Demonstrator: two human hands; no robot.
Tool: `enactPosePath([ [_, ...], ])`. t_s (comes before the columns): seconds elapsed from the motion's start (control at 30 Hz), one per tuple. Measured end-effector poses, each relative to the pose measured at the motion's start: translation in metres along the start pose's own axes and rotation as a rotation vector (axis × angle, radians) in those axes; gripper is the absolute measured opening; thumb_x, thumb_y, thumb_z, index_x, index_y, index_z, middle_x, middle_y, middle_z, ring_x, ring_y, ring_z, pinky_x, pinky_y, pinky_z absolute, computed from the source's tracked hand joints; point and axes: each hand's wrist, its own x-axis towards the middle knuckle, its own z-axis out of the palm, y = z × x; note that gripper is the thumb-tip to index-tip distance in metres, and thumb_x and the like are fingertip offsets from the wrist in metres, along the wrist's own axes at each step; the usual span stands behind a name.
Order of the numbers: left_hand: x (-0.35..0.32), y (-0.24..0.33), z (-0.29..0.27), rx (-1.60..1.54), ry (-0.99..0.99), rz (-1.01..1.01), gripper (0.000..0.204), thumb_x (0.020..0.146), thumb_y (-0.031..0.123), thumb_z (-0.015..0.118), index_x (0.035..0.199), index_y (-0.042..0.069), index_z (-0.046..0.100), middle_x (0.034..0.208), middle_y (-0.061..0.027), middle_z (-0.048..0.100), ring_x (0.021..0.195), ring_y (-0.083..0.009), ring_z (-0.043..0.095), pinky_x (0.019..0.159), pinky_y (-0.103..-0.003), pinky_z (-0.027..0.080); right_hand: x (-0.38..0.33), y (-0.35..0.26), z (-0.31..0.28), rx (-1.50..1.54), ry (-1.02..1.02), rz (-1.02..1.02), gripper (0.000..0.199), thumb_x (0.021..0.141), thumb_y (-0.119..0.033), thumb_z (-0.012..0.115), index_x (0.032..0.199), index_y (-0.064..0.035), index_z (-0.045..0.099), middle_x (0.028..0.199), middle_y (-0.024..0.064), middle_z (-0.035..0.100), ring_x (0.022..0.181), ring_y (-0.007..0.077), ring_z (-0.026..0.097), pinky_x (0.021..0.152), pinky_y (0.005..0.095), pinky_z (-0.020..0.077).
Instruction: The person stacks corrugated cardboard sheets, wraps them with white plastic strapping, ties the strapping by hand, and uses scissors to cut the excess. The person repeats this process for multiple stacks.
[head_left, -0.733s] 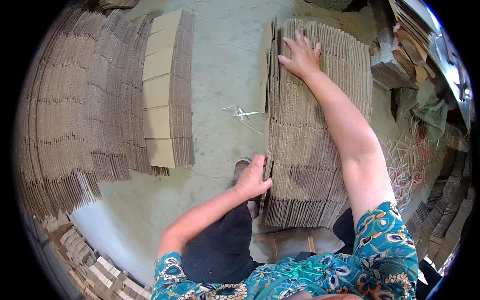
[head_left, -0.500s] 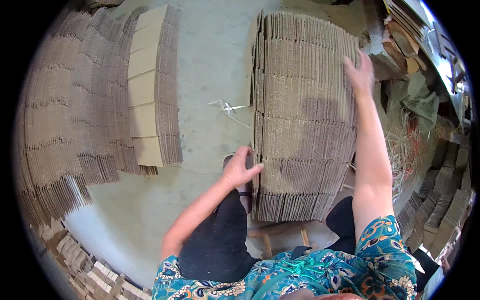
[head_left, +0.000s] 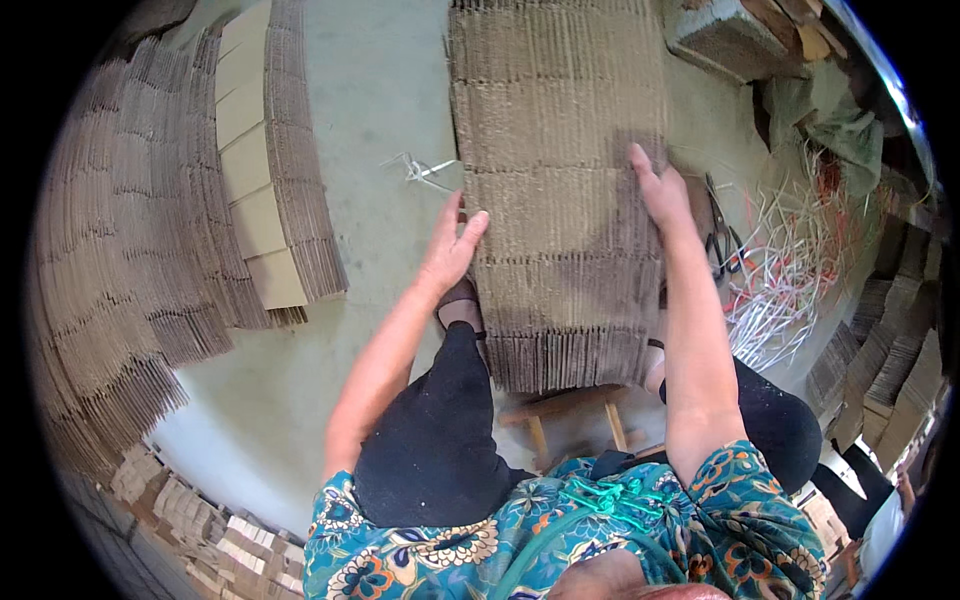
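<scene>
In front of me, between my feet, a long row of brown corrugated cardboard pieces (head_left: 565, 210) stands on edge, packed tight. My left hand (head_left: 455, 240) is at its left side, the thumb near the top edge and the fingers stretched along the side. On the opposite side, somewhat farther forward, my right hand (head_left: 662, 190) lies against the edge with straight fingers, some of them hidden by the row. Neither hand is wrapped round a piece. A wooden frame (head_left: 570, 405) shows just below the row's near end.
More cardboard rows (head_left: 150, 220) stand at the left, with a paler strip of cardboard (head_left: 250, 160) along them. White strapping scraps (head_left: 425, 170) lie on the floor (head_left: 375, 100). To the right are a heap of tangled straps (head_left: 785, 270), black-handled scissors (head_left: 725, 240) and further cardboard stacks (head_left: 890, 350).
My right hand has come down the row toward me; my left hand sits farther along its left side. The gap and loose pieces at the row's left edge no longer show. The view has shifted.
</scene>
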Motion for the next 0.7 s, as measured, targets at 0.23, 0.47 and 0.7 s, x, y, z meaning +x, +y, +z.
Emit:
enactPosePath([
  [0.23, 0.008, -0.019, -0.006, 0.255, 0.192, 0.031, 0.071, 0.085, 0.039, 0.058, 0.132, -0.007, 0.032, 0.134, -0.0251, 0.039, 0.125, -0.0347, 0.038, 0.105, -0.041, 0.029, 0.009, 0.006, 0.016, 0.153, 0.041, 0.022, 0.084, 0.078, -0.069, 0.049, 0.120, 0.0031, 0.055, 0.117, 0.0235, 0.058, 0.115, 0.0354, 0.052, 0.098, 0.0373, 0.0379],
  [0.47, 0.034, 0.112, 0.088, 0.747, -0.249, 0.817, 0.074, 0.074, 0.040, 0.067, 0.132, 0.004, 0.039, 0.141, -0.0147, 0.035, 0.133, -0.0325, 0.028, 0.111, -0.046, 0.018, 0.016, 0.044, 0.022, 1.030, -0.069, 0.245, 0.072, 0.087, -0.060, 0.046, 0.119, 0.0037, 0.056, 0.111, 0.0198, 0.062, 0.106, 0.0294, 0.057, 0.094, 0.0342, 0.0405],
  [0.7, 0.047, 0.106, 0.142, 1.103, -0.586, 1.028, 0.067, 0.083, 0.054, 0.047, 0.129, 0.005, 0.046, 0.137, -0.0074, 0.040, 0.137, -0.0218, 0.022, 0.114, -0.044, 0.012, 0.051, 0.070, 0.010, 0.921, 0.312, 0.283, 0.047, 0.089, -0.031, 0.056, 0.120, 0.0031, 0.047, 0.108, 0.0136, 0.060, 0.094, 0.0254, 0.063, 0.078, 0.0332, 0.0503],
])
